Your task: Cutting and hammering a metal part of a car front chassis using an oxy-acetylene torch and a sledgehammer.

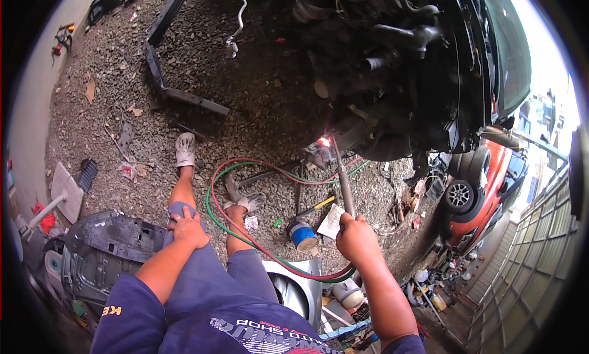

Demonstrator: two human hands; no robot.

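My right hand (357,238) is wrapped round the handle of a gas cutting torch (345,188). The torch points up and away from me. At its tip a bright orange-white glow (324,142) shows against a metal piece (319,156) by the dark underside of a raised vehicle (392,108). A red and green twin hose (270,251) loops out to the left and back under my right forearm. My left hand (189,230) rests on my bent knee, fingers spread, holding nothing.
A hammer (233,187) lies on the gravel (110,78) near my feet. Beside it are a blue can (302,235) and white paper (331,221). A bent dark metal bar (153,65) lies far left. Stacked wheels (460,194) and a red car (475,213) stand right.
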